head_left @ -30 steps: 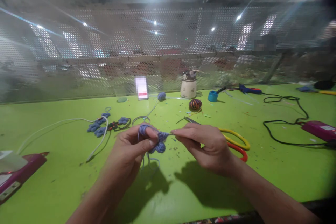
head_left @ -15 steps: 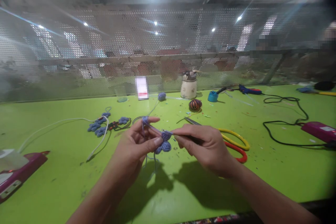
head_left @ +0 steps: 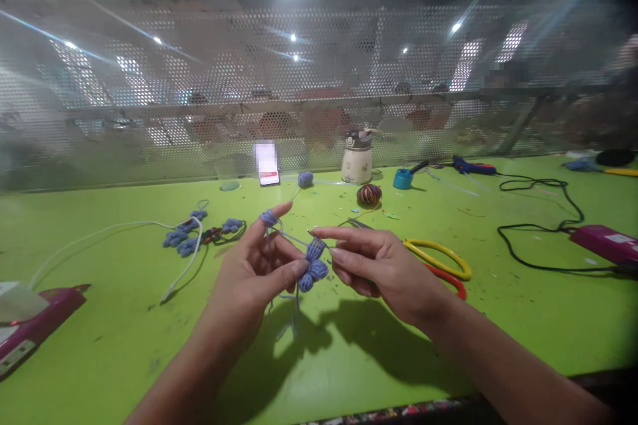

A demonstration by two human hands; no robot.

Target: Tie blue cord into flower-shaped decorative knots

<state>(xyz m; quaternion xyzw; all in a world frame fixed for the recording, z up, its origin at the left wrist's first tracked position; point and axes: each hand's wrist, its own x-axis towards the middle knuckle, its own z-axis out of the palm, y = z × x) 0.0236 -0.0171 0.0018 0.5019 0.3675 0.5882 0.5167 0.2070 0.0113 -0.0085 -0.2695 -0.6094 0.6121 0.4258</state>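
Note:
My left hand (head_left: 252, 275) pinches a small blue-purple crocheted flower (head_left: 315, 270) between thumb and fingers. Yarn (head_left: 270, 218) is wound round its raised index finger, and loose tails dangle below the flower. Close against the flower's upper right side, my right hand (head_left: 391, 269) is closed on a thin crochet hook (head_left: 310, 232), most of which is hidden by the fingers. Its index finger stretches along the hook towards the tip, above the top petal. Behind the hands lies a ball of matching yarn (head_left: 306, 179), with a strand running towards my left hand.
Scissors (head_left: 438, 257) with yellow and red handles lie beside my right hand. Finished crocheted flowers (head_left: 187, 239) and a white cable (head_left: 119, 228) are at left. Farther back stand a phone (head_left: 268, 166), a bottle (head_left: 357, 163), multicoloured yarn (head_left: 369, 194) and a blue pot (head_left: 403, 178). Power strips (head_left: 605, 244) flank both sides.
My right index finger has straightened forward over the hook, towards its tip. The flower has turned slightly, showing its petals more openly, and my left index finger has risen a little.

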